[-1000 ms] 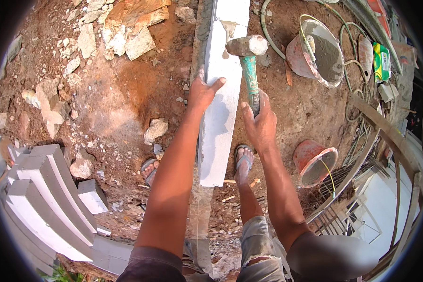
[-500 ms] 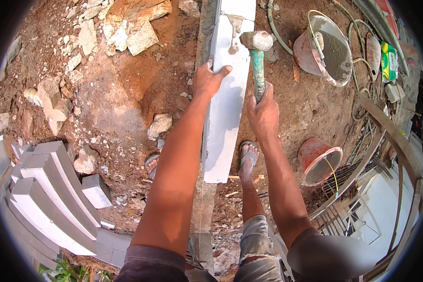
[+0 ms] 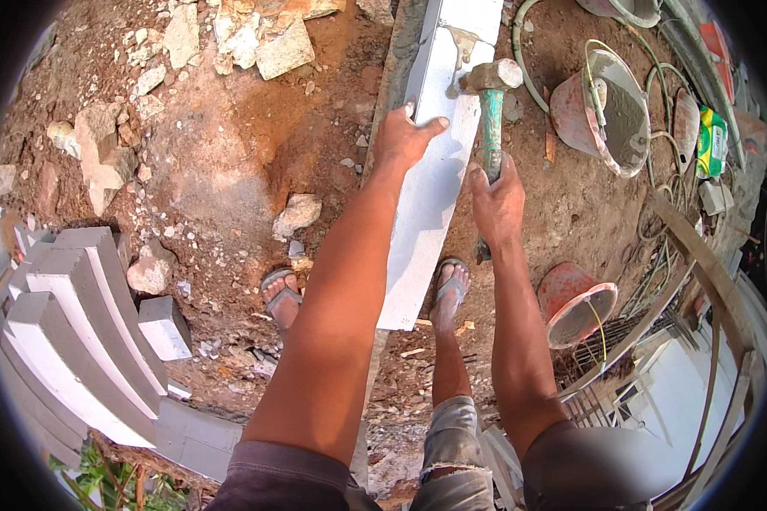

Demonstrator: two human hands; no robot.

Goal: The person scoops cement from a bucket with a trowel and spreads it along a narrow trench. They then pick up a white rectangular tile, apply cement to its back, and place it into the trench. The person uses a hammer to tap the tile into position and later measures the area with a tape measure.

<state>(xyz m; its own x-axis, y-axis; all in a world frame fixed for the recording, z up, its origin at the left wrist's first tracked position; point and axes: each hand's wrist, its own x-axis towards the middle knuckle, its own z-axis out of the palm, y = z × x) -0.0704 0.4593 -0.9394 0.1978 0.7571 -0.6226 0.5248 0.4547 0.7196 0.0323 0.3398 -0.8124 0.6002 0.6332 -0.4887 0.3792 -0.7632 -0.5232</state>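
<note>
At far left I see stacked concrete blocks (image 3: 94, 332), pale-sided with grey tops, curved by the lens, and a small cut block (image 3: 165, 329) beside them. Above, a broken stone slab (image 3: 285, 49) lies on reddish-brown soil; below it is a sandalled left foot (image 3: 281, 294). At centre my left hand (image 3: 405, 140) rests on the left edge of a long white concrete block (image 3: 439, 187), thumb spread over the top face, the other fingers at the edge; how firmly they press, I cannot tell. The block runs away from me, slightly rightward, partly shaded, with a mortar smear (image 3: 463, 41) near its far end. The right foot (image 3: 450, 285) stands beside its near end. Right of the block, my right hand (image 3: 498, 200) is wrapped around the green handle of a club hammer (image 3: 492, 119); its head overlaps the block's right edge, contact unclear. Further right are a mortar bucket (image 3: 568, 111), a smaller reddish bucket (image 3: 558, 294) and a green-and-yellow packet (image 3: 711, 143).
</note>
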